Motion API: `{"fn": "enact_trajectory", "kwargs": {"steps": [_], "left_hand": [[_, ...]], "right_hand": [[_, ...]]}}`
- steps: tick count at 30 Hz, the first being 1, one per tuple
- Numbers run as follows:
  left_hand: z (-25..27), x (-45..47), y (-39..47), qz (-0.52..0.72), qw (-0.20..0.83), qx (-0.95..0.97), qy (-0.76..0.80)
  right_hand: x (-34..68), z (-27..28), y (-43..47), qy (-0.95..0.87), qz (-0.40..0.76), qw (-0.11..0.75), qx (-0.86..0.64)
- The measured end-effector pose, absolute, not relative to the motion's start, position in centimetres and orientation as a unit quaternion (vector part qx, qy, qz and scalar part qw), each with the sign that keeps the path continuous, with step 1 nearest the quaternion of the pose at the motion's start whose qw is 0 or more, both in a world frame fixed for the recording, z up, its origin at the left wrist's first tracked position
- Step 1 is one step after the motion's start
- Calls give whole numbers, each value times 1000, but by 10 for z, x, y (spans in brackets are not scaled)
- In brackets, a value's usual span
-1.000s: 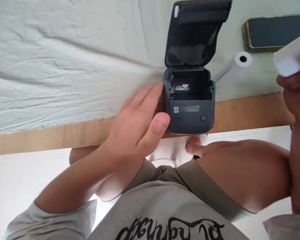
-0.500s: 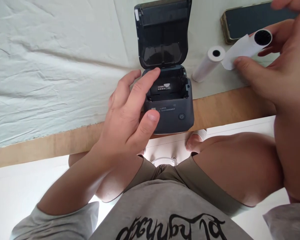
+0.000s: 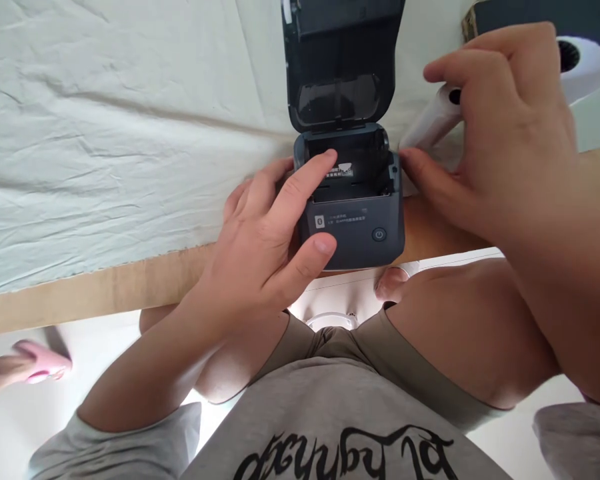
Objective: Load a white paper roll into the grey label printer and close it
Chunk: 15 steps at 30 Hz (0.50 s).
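Note:
A dark thermal label printer (image 3: pixel 353 243) stands at the table's front edge with its lid (image 3: pixel 340 67) swung up. Its paper bay is exposed, and a small printed label shows inside. My left hand (image 3: pixel 260 233) rests along the printer's left side, fingers spread, index finger over the bay and thumb above the front panel. Over a thin white paper roll (image 3: pixel 433 123) is my right hand (image 3: pixel 505 127), thumb and index finger apart, thumb close to the printer's right edge. A wider white roll (image 3: pixel 587 70) lies beyond that hand, partly hidden by it.
A phone (image 3: pixel 545 17) lies at the back right, cut off by the frame. A pale creased cloth (image 3: pixel 130 133) covers the table, leaving a bare wooden edge (image 3: pixel 105 277) in front. At lower left, another person's foot in a pink slipper (image 3: pixel 45 363) shows on the floor.
My right hand has let go of the wider roll and moved left over the thin roll. The printer and my left hand appear slightly further right. A pink-slippered foot has come into view.

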<state>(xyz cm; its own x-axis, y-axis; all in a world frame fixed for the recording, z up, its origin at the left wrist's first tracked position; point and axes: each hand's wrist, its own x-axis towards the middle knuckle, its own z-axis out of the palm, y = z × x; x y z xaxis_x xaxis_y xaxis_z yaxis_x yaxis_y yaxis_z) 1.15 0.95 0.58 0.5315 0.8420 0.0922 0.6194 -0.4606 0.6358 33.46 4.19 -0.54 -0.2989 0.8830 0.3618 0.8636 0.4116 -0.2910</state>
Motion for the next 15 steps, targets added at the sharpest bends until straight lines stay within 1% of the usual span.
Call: {"fn": "enact_trajectory", "kwargs": {"steps": [3,7,13,15], "left_hand": [[5,10,9,198,273,834,436],[5,6,9,188,278,840,426],[5,3,9,189,288,840,419],[4,4,9,195,291,837,420]], "right_hand": [[339,-12,52,-780,61,248,-572],[338,-8,46,-783,137,265,-546],[341,-6,42,-804,127,237,-531],[342,-5,43,-798,133,245,-535]]}}
